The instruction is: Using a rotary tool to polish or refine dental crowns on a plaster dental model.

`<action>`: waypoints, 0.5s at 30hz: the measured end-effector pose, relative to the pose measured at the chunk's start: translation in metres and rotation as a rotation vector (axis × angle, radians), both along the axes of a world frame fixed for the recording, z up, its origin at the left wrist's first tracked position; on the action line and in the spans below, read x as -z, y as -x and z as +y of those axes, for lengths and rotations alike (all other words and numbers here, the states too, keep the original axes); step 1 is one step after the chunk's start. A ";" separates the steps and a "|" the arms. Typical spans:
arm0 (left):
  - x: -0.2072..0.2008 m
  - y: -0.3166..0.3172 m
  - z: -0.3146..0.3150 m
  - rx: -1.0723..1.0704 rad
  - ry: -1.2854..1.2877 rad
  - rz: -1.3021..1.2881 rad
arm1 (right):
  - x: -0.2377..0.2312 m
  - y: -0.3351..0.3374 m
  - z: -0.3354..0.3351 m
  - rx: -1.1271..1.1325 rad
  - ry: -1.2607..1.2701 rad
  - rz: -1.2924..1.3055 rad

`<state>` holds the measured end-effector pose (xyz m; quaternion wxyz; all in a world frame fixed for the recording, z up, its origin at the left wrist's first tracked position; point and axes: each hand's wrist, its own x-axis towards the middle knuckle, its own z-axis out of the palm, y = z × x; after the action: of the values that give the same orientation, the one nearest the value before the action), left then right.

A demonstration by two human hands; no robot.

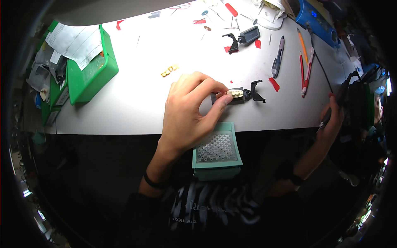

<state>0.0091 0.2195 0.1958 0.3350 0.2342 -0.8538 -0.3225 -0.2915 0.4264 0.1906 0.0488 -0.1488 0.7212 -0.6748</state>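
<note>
On the white table in front of me lies a small dental model, cream-coloured teeth on a dark base with a black hinged articulator arm at its right end. My left hand is closed at the model's left end, thumb and forefinger pinching it; the fingers partly cover it. Out to the right, beyond the table's front edge, my right hand is wrapped round a dark pen-shaped handpiece. Its thin tip points down and left, apart from the model. A yellowish row of teeth lies behind my left hand.
A mint-green tray with a perforated insert sits below the table edge. Green bins with papers stand left. A second articulator, a pen, pencils, red scraps and burs lie behind. A blue control box stands far right.
</note>
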 end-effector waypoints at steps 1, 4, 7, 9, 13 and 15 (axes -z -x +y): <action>0.000 0.000 0.000 -0.006 0.010 -0.001 | -0.001 -0.001 -0.001 0.015 0.000 -0.019; 0.001 -0.002 0.001 -0.019 0.015 -0.006 | -0.001 -0.002 -0.001 0.007 0.001 -0.025; 0.001 -0.002 0.000 -0.022 0.012 -0.007 | -0.002 -0.004 -0.003 0.017 0.000 -0.029; 0.000 -0.002 0.001 -0.022 0.013 -0.009 | 0.003 0.002 0.001 0.012 0.010 -0.004; 0.005 0.000 0.000 0.012 -0.061 0.035 | -0.005 -0.007 -0.004 0.024 -0.020 -0.016; 0.006 -0.003 0.000 0.027 -0.044 0.045 | 0.000 0.006 0.004 0.003 -0.058 -0.020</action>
<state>0.0124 0.2196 0.1900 0.3444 0.2225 -0.8419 -0.3509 -0.2971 0.4300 0.1909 0.0592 -0.1397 0.7403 -0.6550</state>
